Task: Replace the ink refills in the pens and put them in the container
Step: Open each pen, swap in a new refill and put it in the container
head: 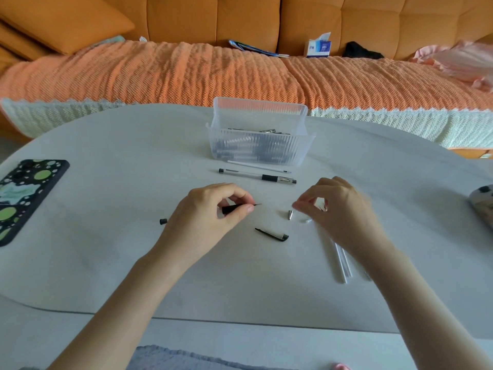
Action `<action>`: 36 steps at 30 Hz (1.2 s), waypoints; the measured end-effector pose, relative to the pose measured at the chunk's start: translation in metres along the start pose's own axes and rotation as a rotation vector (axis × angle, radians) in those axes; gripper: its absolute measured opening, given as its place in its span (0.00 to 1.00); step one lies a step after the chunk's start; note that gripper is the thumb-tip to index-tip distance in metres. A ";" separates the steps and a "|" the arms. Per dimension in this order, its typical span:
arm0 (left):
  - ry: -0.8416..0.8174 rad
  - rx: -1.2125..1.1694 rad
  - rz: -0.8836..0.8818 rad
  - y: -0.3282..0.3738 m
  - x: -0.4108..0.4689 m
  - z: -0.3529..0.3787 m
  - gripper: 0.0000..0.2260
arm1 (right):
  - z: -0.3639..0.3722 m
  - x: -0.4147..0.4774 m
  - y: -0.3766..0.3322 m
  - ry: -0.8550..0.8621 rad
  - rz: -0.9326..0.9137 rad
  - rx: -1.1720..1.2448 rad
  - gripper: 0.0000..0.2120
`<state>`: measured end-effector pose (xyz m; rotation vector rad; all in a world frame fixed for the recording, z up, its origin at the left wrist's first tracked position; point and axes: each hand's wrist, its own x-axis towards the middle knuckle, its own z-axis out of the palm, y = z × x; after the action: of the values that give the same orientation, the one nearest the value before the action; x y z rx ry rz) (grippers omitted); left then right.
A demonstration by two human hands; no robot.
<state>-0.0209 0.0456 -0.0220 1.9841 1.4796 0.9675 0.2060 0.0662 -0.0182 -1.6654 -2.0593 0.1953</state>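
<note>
Centre frame, the left hand [210,209] pinches a pen barrel [230,209] by its black grip between thumb and curled fingers. The fine point of a refill sticks out of the barrel's front end towards the right. The right hand [336,206] hovers just right of centre with its fingers drawn together. It is blurred, with a silvery glint under it, so I cannot tell whether it holds anything.

The metal tip cone [290,214] lies on the tabletop [133,156] just beside those fingertips. The cap [272,234] lies below it, and a small black end plug [163,221] sits left of the left wrist. The step in hand looks like refitting the cone over the refill point:
- Keep the barrel level and steady.
- Pick the cone up by its wide end and slide it on straight, so the point is not bent.
- Twist until snug, then press the cap on.

Spare white refills [342,263] lie under the right forearm. The clear container [260,134], upper centre, already holds pens. An assembled pen [257,176] and a loose refill [258,166] lie just in front of it.
</note>
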 end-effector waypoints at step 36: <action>-0.028 -0.028 0.015 -0.001 0.000 0.000 0.04 | 0.005 -0.002 -0.002 -0.275 0.005 0.109 0.05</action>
<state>-0.0214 0.0456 -0.0228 1.9835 1.4309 0.9570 0.2022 0.0641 -0.0222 -1.6530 -2.1959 0.5566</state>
